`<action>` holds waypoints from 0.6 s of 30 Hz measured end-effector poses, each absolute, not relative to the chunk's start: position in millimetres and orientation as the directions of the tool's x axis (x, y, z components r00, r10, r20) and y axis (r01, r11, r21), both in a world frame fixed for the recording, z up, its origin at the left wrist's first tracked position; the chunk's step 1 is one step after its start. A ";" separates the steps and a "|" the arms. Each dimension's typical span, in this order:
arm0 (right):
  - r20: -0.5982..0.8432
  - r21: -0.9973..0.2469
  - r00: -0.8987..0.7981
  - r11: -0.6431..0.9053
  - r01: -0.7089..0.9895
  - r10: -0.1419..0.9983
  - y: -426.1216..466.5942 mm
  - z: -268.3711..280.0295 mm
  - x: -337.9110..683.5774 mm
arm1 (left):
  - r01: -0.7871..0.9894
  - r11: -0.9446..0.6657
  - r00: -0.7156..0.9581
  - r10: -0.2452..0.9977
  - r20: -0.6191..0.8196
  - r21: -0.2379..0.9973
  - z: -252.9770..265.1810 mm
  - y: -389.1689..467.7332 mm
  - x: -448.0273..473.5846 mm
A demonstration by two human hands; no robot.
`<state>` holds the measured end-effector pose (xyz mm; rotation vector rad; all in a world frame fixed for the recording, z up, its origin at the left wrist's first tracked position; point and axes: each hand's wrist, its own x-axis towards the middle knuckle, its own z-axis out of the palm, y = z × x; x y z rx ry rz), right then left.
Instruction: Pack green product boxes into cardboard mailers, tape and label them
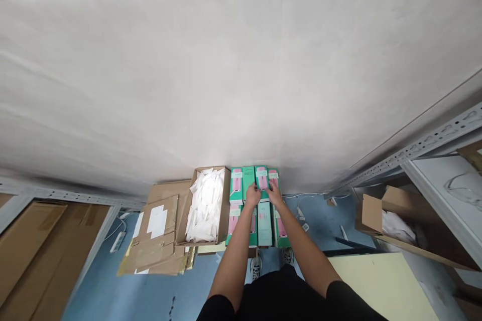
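Two rows of green boxes with pink pictures stand side by side before me. One green box in the back row sits slightly higher than those beside it. At its lower left edge, my left hand has its fingers bent against it. My right hand grips the same box from its lower right edge. Left of it is a plainer green box, and to the right a green box with a pink picture. A pale green box lies in the front row, between my forearms.
Left of the boxes, an open carton holds many white packets. Flattened cardboard is stacked further left. A pale wall rises behind. Metal shelving and an open cardboard box stand right, near a cream tabletop.
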<state>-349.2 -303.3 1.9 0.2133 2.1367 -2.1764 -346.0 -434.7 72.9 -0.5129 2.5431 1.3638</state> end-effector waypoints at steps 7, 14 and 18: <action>-0.242 -0.965 -0.967 -0.125 0.232 0.074 -298.7 12.3 -340.4 | -0.360 0.519 -0.931 -0.143 -0.337 0.775 83.0 -430.2 -351.3; -0.221 -0.959 -0.958 -0.219 0.179 0.181 -298.9 34.5 -325.7 | -0.236 0.398 -0.971 -0.133 -0.199 0.886 101.2 -440.8 -329.2; -0.129 -0.975 -0.975 -0.202 0.092 0.179 -298.8 61.7 -313.4 | -0.146 0.219 -0.989 -0.001 -0.149 0.965 118.6 -455.8 -310.8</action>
